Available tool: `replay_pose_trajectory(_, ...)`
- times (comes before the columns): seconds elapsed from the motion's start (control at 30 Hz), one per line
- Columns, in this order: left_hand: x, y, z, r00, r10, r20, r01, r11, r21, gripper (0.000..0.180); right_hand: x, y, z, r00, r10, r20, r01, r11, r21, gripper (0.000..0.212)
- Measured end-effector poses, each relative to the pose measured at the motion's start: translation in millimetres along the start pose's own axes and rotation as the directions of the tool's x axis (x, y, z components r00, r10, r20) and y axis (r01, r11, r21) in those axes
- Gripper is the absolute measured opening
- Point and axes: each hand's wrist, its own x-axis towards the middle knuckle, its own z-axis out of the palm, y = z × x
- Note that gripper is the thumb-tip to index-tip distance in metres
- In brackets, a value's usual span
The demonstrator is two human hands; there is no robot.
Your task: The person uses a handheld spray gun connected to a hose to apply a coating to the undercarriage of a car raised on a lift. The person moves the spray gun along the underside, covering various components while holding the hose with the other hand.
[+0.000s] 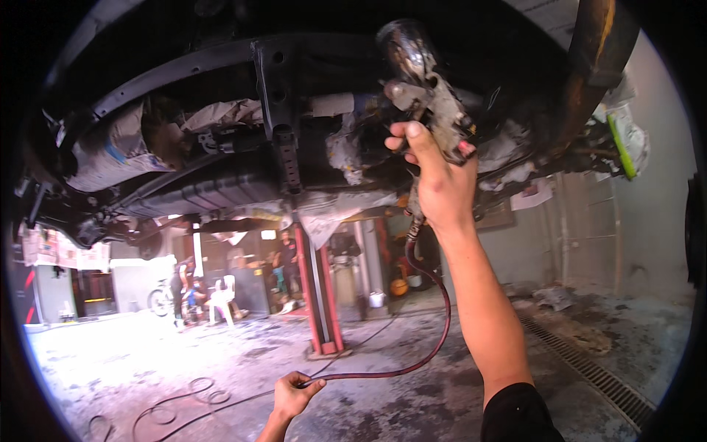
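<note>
My right hand [445,184] is raised and wrapped round the handle of a grimy spray gun [445,110]. A dark, glossy cup [407,50] sits at the gun's upper end, close beneath the black underside of a raised vehicle [177,70]. From the foot of the handle a dark red air hose [446,317] hangs in a curve. Low in the view, my left hand [292,395] pinches this hose between thumb and fingers. Whether a finger presses the trigger is hard to make out.
Paper masking [121,147] covers several underside parts. A red lift post [318,295] stands ahead. More hose [166,412] loops over the stained floor at left; a drain grate [589,365] runs at right. Farther back are people, a white plastic chair [222,298] and a bicycle [158,302].
</note>
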Motion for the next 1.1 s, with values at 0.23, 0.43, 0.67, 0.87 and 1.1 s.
replay_pose_trajectory(0.23,-57.4,22.1,-31.4,0.978,-0.155,-0.138,0.163,0.985,0.048,0.05,5.4,18.9,30.1,0.999,0.037,-0.019,-0.036,0.996,0.083,0.026)
replay_pose_trajectory(0.43,-91.5,41.0,-39.8,0.967,-0.133,-0.215,0.167,0.975,0.145,0.051,23.0,3.1,38.0,0.999,-0.009,-0.044,0.017,0.984,0.18,0.028)
replay_pose_trajectory(0.67,-100.0,56.3,-42.6,0.966,-0.102,-0.237,0.144,0.975,0.169,0.053,26.2,-24.2,31.5,0.999,0.023,-0.042,-0.011,0.959,0.282,0.024)
replay_pose_trajectory(0.87,-104.7,64.2,-54.6,0.964,-0.065,-0.257,0.117,0.974,0.194,0.053,28.5,-27.0,35.5,0.993,-0.009,-0.12,0.061,0.9,0.431,0.025)
replay_pose_trajectory(1.1,-122.5,69.8,-58.4,0.955,-0.097,-0.28,0.155,0.968,0.196,0.054,17.8,-12.0,46.6,0.993,0.036,-0.116,0.005,0.942,0.335,0.025)
